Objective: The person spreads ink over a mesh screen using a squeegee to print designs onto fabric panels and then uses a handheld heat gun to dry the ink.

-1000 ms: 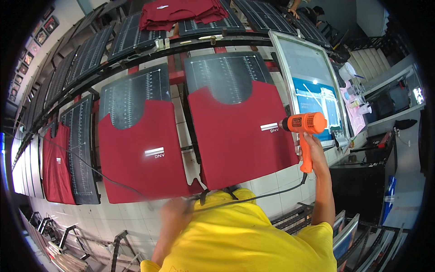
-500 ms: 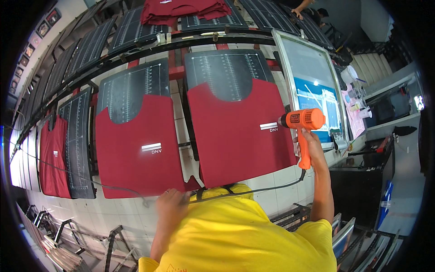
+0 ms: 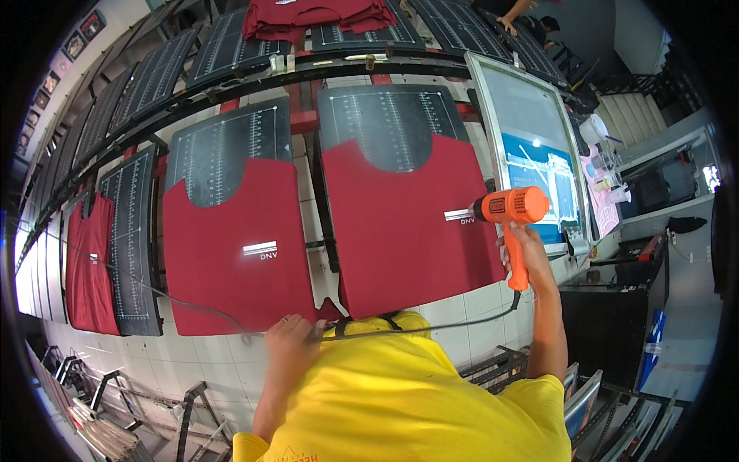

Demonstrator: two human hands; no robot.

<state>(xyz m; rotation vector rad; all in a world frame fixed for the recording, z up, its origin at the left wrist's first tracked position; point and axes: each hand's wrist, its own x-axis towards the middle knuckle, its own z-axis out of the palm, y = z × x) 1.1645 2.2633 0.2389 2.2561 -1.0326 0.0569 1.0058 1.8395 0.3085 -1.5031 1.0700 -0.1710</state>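
An orange heat gun (image 3: pixel 517 206) is held by its handle in my right hand (image 3: pixel 528 254), whose fingers are wrapped round it. Its dark nozzle points left at the right end of a small white print on a dark red fabric panel (image 3: pixel 408 231). That panel lies flat over a black board (image 3: pixel 385 108) with white ruled marks. My left hand (image 3: pixel 292 339) is closed around the heat gun's black cord (image 3: pixel 439 327), low in front of my yellow shirt. Left of it lies another printed red panel (image 3: pixel 231 269) on a similar board.
A third red panel (image 3: pixel 91 269) lies at the far left. Right of the work stands a framed printing screen (image 3: pixel 523 108) with blue on its mesh. Beyond a dark rail are more boards and a red fabric pile (image 3: pixel 319 19). Another person's hand (image 3: pixel 506 25) shows at the back.
The heat gun has shifted slightly left, so its nozzle is now at the print's right end. My left hand stays in nearly the same place with the cord.
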